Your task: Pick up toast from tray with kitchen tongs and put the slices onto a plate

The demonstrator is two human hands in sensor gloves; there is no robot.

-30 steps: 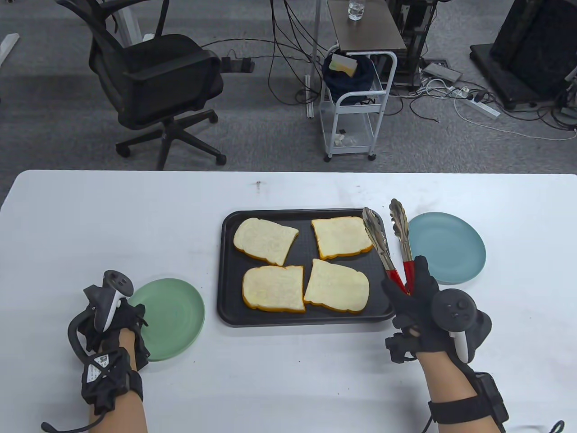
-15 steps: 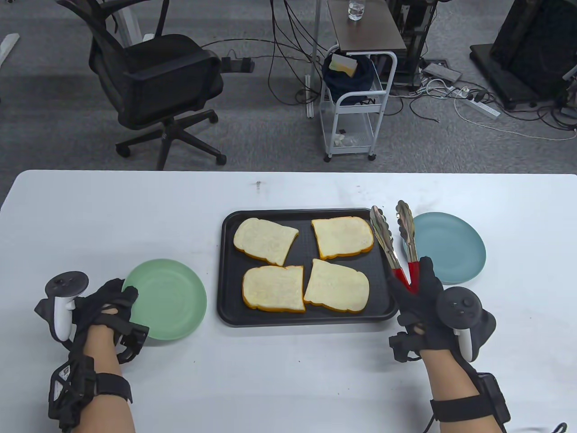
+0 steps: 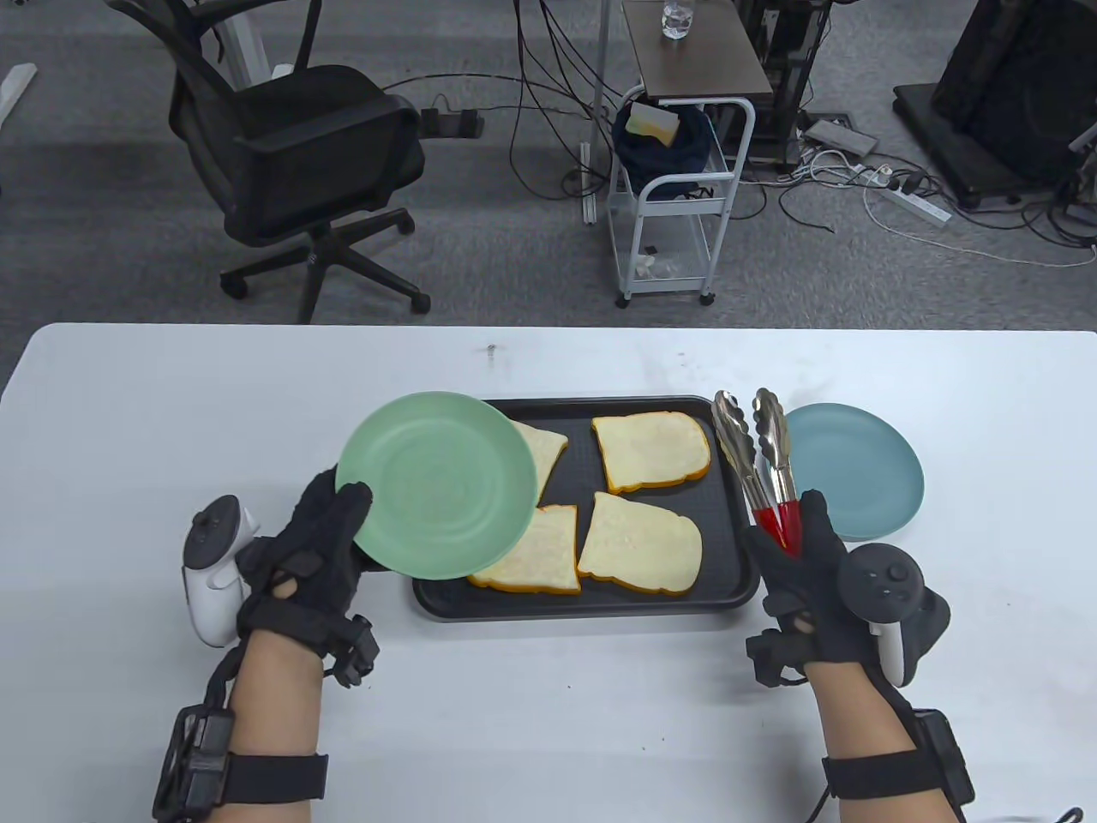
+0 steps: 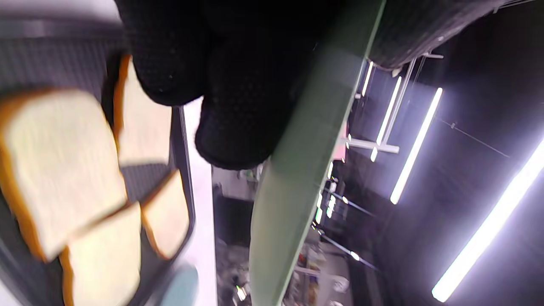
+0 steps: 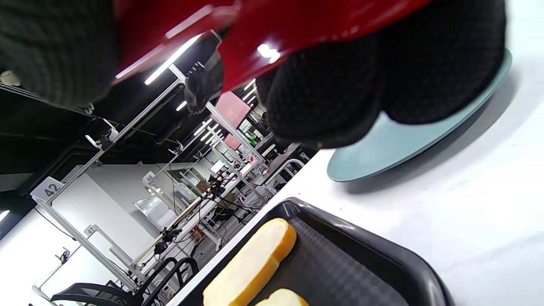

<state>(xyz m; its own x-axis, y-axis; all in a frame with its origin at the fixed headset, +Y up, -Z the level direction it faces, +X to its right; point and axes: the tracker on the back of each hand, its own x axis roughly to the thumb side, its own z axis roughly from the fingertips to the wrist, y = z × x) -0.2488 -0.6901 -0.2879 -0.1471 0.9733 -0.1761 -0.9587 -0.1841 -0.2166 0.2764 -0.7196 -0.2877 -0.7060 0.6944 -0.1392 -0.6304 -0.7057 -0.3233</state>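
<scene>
The table view looks down from high above the person's side of the tabletop (image 3: 171, 411), facing out toward the office floor. The left wrist view sits tight under the green plate (image 4: 293, 170), tilted sideways over the tray (image 4: 185, 140). The right wrist view hangs low, very close, sharing tray (image 5: 361, 255) and blue plate (image 5: 382, 148).

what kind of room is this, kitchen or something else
Not a kitchen; most likely a lab or office workspace set up for recording. A black office chair stands on grey carpet, cables and a power strip lie on the floor, and the right wrist view shows rows of numbered frame workstations.
</scene>
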